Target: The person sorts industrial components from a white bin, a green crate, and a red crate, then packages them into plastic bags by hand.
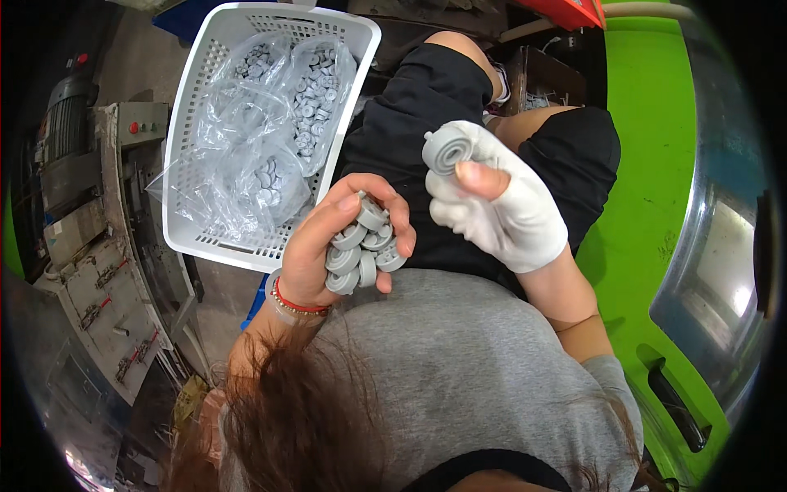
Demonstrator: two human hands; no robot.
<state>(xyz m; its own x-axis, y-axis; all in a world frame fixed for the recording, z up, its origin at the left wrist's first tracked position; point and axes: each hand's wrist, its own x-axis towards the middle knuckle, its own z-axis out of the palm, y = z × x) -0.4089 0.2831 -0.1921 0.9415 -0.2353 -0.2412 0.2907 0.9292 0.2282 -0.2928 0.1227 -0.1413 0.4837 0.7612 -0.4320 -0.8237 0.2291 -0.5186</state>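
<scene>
My bare left hand is cupped, its fingers curled round a handful of small grey round plastic parts. To its right, my right hand wears a white glove that leaves the thumb tip bare. Between that thumb and the gloved fingers I pinch a single grey round plastic part, its ringed face turned up and a small nub on its rim. Both hands are raised over my lap, apart from each other.
At the left, a white plastic basket holds clear bags of similar grey parts. A green machine panel with a black handle stands close on my right. Metal machinery lines the far left, and a red bin shows at the top.
</scene>
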